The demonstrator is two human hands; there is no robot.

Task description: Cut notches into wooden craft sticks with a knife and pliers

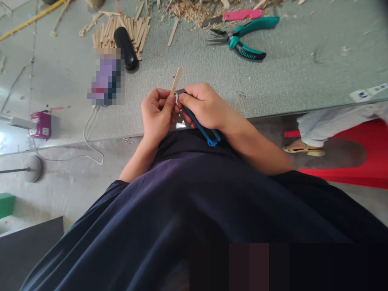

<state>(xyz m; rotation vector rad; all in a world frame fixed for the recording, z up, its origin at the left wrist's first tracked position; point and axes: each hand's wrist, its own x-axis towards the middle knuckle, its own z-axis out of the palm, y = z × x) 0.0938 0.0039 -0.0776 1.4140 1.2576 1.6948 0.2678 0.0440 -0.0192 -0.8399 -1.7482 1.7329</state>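
My left hand (157,115) is closed around the lower end of a flat wooden stick (176,80), which points up and away from me. My right hand (203,106) grips a blue-handled utility knife (206,134); its handle runs down toward my lap and its front end meets the stick near my left fingers. Both hands hover just in front of the grey table's near edge (273,111), above my dark clothing.
On the table lie a pile of wooden sticks (121,30), a black cylinder (125,47), teal-handled pliers (242,38), a pink-handled tool (241,15) and wood shavings (188,10). A white cable (91,137) hangs off the edge. A red stool (348,157) and another person's sandalled foot (303,148) are on the right.
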